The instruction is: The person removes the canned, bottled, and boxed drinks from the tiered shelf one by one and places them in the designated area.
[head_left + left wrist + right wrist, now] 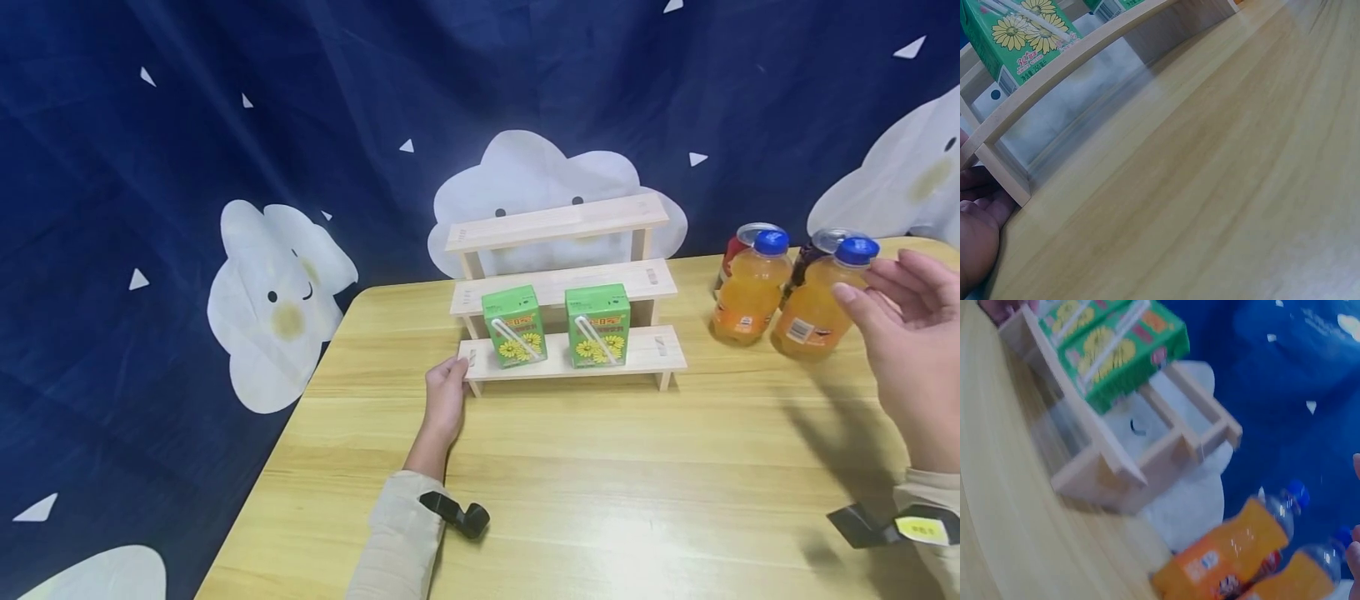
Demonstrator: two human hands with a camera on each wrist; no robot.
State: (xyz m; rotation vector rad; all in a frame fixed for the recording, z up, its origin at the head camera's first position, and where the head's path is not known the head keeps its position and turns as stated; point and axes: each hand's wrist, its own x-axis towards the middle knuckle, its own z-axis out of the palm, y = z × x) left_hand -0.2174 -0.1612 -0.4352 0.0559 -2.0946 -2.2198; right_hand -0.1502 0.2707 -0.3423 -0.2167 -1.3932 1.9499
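Note:
A three-step pale wooden shelf (558,221) stands on the table. On its lowest step are two green drink cartons with straws, one on the left (516,327) and one on the right (597,327). My left hand (446,392) grips the left end of that step; some of its fingers are hidden behind the wood in the left wrist view. Beside the right-hand orange drink bottle (813,308), my right hand (911,333) is raised with fingers loosely bent, holding nothing. A second orange drink bottle (752,287) stands just left of it. Both have blue caps.
Behind the bottles are two cans, one red (733,250) and one dark (808,254), mostly hidden. The wooden table (570,483) reaches back to a dark blue curtain (360,100) printed with white clouds and triangles.

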